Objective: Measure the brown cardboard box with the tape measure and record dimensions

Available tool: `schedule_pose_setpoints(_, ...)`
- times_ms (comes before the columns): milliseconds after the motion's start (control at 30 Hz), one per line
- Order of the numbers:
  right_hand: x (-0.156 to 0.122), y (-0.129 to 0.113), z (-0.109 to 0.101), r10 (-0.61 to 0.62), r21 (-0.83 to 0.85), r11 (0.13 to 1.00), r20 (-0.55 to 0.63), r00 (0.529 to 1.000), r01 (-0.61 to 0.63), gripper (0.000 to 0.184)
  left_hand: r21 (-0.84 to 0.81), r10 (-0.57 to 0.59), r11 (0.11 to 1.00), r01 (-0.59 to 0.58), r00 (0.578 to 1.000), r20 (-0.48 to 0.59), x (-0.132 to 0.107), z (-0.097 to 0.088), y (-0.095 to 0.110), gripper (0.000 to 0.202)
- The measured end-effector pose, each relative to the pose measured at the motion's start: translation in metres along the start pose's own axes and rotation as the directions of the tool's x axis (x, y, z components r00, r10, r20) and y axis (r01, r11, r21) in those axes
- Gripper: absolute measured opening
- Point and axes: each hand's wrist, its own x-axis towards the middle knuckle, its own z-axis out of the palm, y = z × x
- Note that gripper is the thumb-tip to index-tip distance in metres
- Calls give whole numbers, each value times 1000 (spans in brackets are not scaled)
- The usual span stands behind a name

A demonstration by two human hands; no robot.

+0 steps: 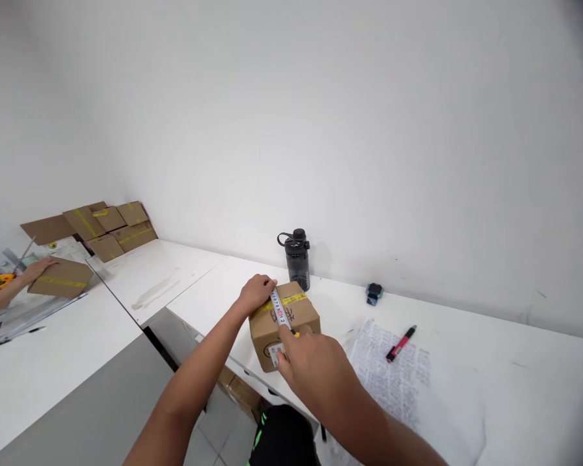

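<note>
A small brown cardboard box (301, 317) with yellow tape and dark handwritten marks sits near the desk's front edge. Across its top lies the extended white blade of a tape measure (277, 307). My left hand (257, 292) is closed at the far edge of the box, its fingertips on the blade's end. My right hand (313, 359) is wrapped round the tape measure's case at the near side; only a bit of yellow and black shows between the fingers. A white label on the box's near face is partly covered by my right thumb.
Behind the box stands a dark water bottle (298, 262). To the right are a small dark watch-like device (374, 293), a red and black pen (401, 343) and handwritten paper (374, 369). At left, a co-worker's hand (39, 268) touches a carton (62, 279); several flattened cartons (109, 220) lean behind.
</note>
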Motion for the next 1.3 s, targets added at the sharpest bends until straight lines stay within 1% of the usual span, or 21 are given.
schedule_pose_setpoints(100,9,3,1,1,0,1000,12,1000,-1,26,68,-10,998,13,999,-44,-3,5,-1,27)
schedule_pose_setpoints(267,11,-2,5,-9,-23,1000,11,1000,9,28,142,-103,983,115,991,-90,-8,6,-4,34)
schedule_pose_setpoints(400,8,-6,4,-15,-35,999,46,999,16,28,149,-102,982,118,988,-113,-10,7,-4,34)
schedule_pose_setpoints(533,8,-7,1,-16,-30,999,56,998,18,30,172,-83,980,99,992,-99,-12,7,-1,32)
schedule_pose_setpoints(667,10,-7,1,-24,-31,999,46,999,25,36,217,-75,972,86,996,-56,-12,5,0,32)
schedule_pose_setpoints(800,13,-6,3,-18,-30,999,45,999,19,38,252,-88,964,89,996,-18,-12,4,1,36)
schedule_pose_setpoints(933,15,-4,6,-13,-18,1000,6,1000,14,36,263,-110,959,105,994,4,-13,4,2,38)
schedule_pose_setpoints(1067,14,-4,6,-11,-18,1000,-24,1000,11,37,287,-118,951,113,993,-1,-13,5,1,38)
schedule_pose_setpoints(1167,14,-4,4,-8,-19,1000,-15,1000,7,40,287,-109,952,109,994,-16,-13,5,0,39)
schedule_pose_setpoints(1300,13,-4,2,-8,-20,1000,-7,1000,7,38,280,-115,953,118,993,-25,-14,5,0,39)
